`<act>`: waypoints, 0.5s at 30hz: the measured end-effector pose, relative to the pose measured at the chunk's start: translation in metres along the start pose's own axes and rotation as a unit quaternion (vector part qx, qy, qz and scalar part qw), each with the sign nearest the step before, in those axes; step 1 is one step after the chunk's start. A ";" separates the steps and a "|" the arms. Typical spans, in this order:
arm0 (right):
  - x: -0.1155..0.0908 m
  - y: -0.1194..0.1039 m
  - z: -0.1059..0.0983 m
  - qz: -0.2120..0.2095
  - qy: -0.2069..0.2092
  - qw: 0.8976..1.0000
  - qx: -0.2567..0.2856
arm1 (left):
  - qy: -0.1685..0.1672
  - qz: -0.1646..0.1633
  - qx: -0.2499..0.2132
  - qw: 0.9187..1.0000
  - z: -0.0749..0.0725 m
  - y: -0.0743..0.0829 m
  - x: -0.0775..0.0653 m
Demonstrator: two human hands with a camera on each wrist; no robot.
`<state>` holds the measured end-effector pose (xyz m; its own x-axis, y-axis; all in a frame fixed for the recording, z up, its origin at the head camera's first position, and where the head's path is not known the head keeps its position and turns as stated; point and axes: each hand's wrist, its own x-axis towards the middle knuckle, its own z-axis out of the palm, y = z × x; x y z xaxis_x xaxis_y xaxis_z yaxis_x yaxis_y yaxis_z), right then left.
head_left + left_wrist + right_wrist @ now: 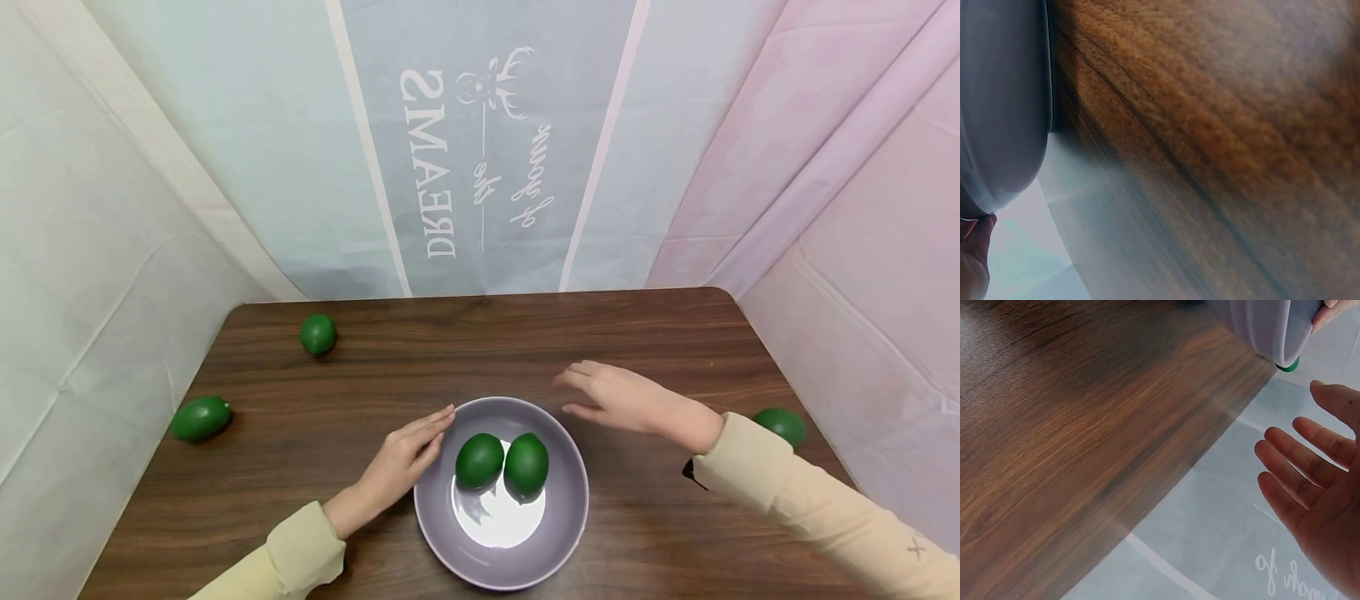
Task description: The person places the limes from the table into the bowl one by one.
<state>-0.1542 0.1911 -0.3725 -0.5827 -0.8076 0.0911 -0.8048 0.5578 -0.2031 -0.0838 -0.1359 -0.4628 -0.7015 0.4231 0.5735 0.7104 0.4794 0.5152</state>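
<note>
A grey-purple bowl point(501, 575) stands at the front middle of the table, with two green limes point(480, 461) side by side inside it. My left hand point(401, 461) rests against the bowl's left rim, its fingers fairly straight and their tips along the edge. In the left wrist view, part of that hand point(974, 259) shows at the bowl's rim. Beyond the bowl's upper right, my right hand point(611, 396) hovers above the table and holds nothing. The right wrist view shows this hand point(1322, 487) with its fingers spread and relaxed, apart from the bowl point(1257, 325).
One lime point(318, 334) lies at the back left of the brown wooden table point(480, 342), another point(201, 418) near the left edge. A third lime point(782, 425) sits by the right edge, partly covered by the right sleeve point(757, 467). Pale printed cloth point(510, 250) hangs behind.
</note>
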 end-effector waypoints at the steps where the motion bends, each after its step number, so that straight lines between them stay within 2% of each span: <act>1: -0.001 0.001 0.000 0.003 0.002 1.000 0.001 | 0.000 0.000 0.000 1.000 0.000 0.000 0.000; 10: -0.010 0.007 -0.001 0.035 0.024 0.999 0.015 | -0.002 -0.011 -0.006 1.000 -0.001 0.001 0.001; 15: -0.014 0.010 -0.002 0.045 0.034 0.998 0.025 | 0.003 -0.002 -0.003 1.000 -0.001 0.001 0.001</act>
<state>-0.1545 0.2088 -0.3739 -0.6599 -0.7389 0.1362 -0.7433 0.6154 -0.2624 -0.0839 -0.1357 -0.4609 -0.7035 0.4164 0.5759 0.7083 0.4769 0.5204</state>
